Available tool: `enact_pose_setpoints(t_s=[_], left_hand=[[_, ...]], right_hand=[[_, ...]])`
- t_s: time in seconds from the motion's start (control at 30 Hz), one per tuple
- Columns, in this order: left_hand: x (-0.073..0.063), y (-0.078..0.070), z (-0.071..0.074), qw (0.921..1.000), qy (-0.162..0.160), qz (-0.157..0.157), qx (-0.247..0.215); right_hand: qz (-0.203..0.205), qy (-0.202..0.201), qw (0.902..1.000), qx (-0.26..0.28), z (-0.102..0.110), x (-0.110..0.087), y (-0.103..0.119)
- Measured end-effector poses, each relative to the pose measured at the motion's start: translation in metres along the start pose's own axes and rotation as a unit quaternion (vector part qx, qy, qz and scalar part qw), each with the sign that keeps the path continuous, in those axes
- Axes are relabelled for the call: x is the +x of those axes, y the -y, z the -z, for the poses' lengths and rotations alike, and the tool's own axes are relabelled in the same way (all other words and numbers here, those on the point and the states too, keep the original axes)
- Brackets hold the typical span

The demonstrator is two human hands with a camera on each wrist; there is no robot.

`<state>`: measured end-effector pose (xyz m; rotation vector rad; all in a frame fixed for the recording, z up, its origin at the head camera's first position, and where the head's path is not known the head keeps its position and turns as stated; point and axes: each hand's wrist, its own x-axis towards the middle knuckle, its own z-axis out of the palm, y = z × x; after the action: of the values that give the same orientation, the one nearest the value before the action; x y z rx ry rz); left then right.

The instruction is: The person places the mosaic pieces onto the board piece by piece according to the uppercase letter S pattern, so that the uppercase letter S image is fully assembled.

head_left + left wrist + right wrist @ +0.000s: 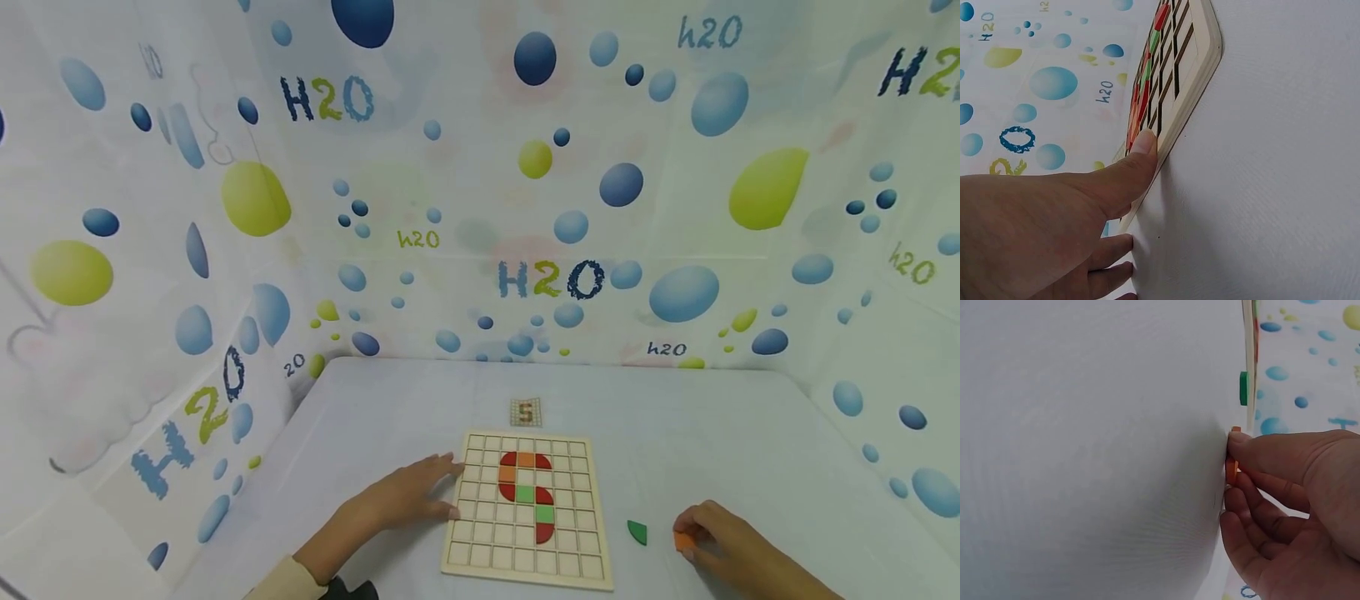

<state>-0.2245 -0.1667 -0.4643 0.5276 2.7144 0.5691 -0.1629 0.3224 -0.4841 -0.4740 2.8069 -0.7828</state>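
Observation:
A wooden grid board lies on the table with red, orange and light green tiles set in a winding S-like line. My left hand rests at the board's left edge, its thumb touching the rim and its fingers extended. To the right of the board, my right hand pinches an orange tile between thumb and fingers at the table surface. Between that hand and the board lies a green quarter-circle tile; the right wrist view shows this green tile edge-on.
Beyond the board lies a small pattern card with a coloured S-like figure on a grid. The white-covered table is bordered by a curtain printed with bubbles and H2O lettering. A dark object shows beneath the left forearm.

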Motion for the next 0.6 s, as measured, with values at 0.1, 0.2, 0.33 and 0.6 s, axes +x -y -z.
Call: enact_pose_setpoints(t_s=[0.1, 0.2, 0.33, 0.6], left_hand=[[0.000, 0.001, 0.000, 1.0000, -0.001, 0.001, -0.002], [0.000, 0.001, -0.001, 1.0000, -0.002, 0.000, -0.005], [0.000, 0.002, -0.001, 1.0000, -0.003, -0.001, -0.002], [-0.002, 0.001, 0.000, 1.0000, -0.004, -0.005, 0.005]], right_hand=[[-0.041, -0.006, 0.9991, 0.005, -0.001, 0.004, 0.007], [-0.085, -0.009, 0.9961, 0.023, -0.001, 0.009, 0.014], [-0.062, -0.021, 0.9977, 0.019, 0.004, 0.015, 0.022], [0.037, -0.070, 0.9966, -0.022, 0.005, 0.031, 0.046]])
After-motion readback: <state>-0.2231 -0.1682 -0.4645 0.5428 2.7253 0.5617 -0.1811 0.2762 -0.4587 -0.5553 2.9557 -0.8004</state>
